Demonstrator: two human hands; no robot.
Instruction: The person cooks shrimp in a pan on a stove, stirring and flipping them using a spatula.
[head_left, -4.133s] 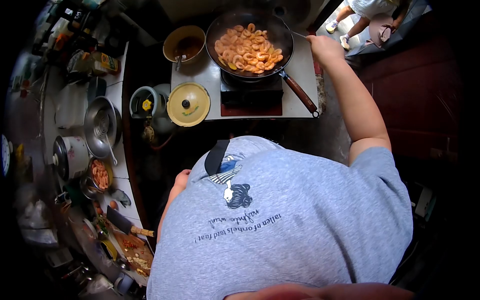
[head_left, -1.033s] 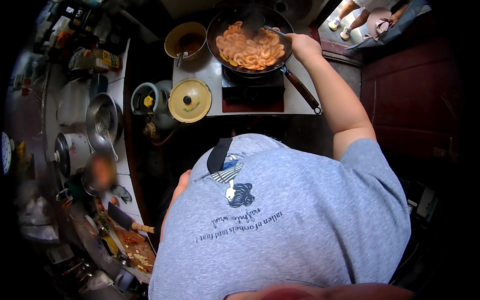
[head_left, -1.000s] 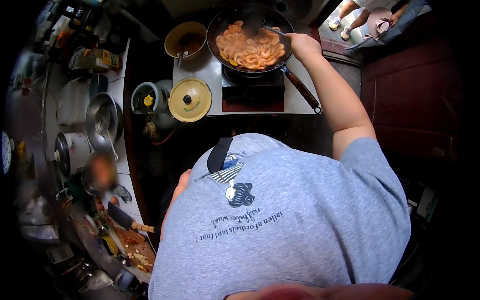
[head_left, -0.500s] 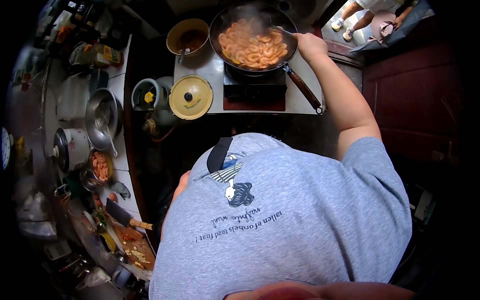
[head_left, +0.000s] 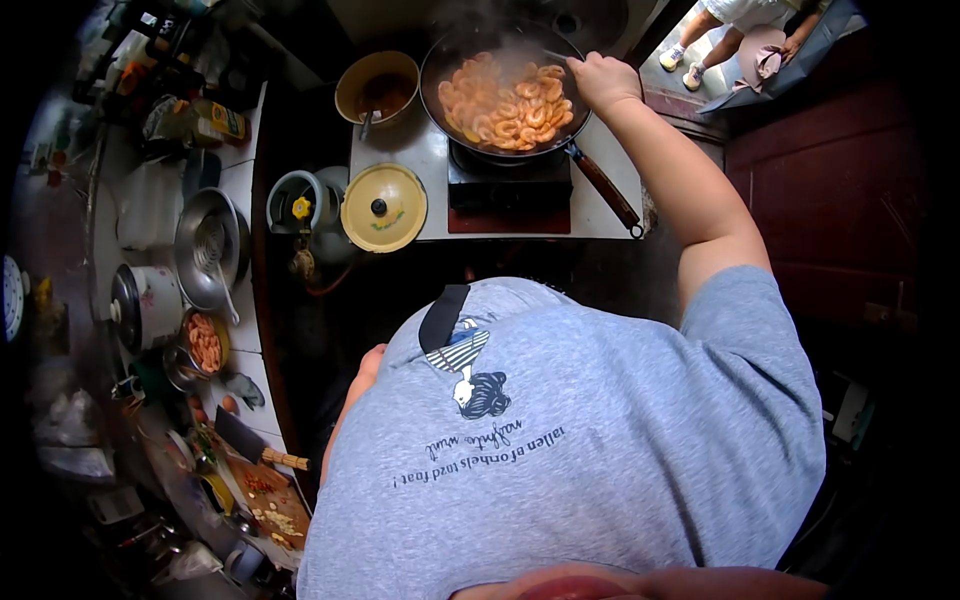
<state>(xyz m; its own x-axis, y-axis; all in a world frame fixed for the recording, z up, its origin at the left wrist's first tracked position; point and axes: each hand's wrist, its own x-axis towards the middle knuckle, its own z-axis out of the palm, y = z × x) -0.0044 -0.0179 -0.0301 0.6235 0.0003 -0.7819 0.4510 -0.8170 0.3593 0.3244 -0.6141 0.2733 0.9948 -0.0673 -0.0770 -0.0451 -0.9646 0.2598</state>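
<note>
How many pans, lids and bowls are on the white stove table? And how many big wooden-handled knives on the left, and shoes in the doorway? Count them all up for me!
Frying pan: 1
Yellow lid: 1
Yellow bowl: 1
Big knife: 1
Shoes: 2
Total: 6

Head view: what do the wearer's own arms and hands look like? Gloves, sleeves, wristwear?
Right hand is bare: no glove, and no watch or bracelet visible on the wrist. Rings: can't tell. Right sleeve is short, plain heathered grey, ending above the elbow. Left arm is mostly hidden behind the shirt; the visible strip is bare.
</note>
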